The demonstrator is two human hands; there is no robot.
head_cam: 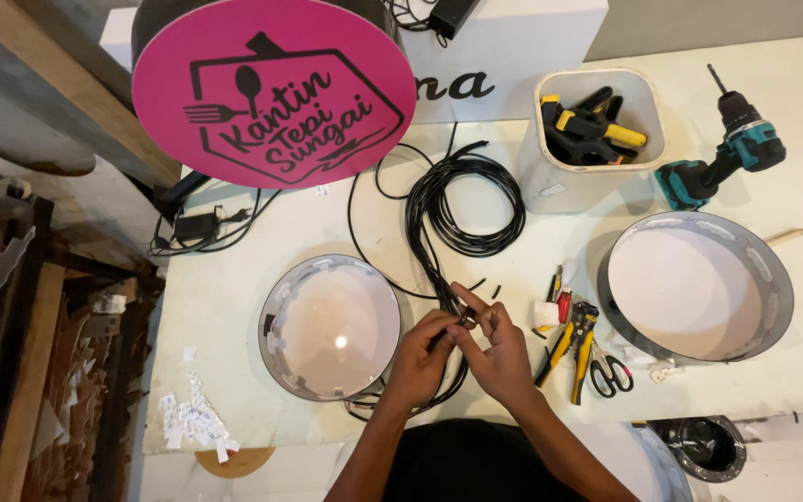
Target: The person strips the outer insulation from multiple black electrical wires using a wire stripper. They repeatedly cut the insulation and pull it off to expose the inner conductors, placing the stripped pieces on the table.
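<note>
My left hand (417, 361) and my right hand (499, 349) meet at the near middle of the white table (234, 297), both pinching the ends of a bundle of black cable (462, 200). The cable runs from my fingers up to a loose coil at the table's middle. A round shallow metal-rimmed tray (329, 327) lies just left of my left hand. Yellow-handled wire strippers (576, 336) and small scissors (612, 374) lie just right of my right hand.
A round pink sign (271, 88) stands at the back left. A white bin of clamps (597, 135) and a teal cordless drill (722, 153) sit at the back right. A second round tray (694, 286) lies at the right. Paper scraps (192, 423) litter the near left edge.
</note>
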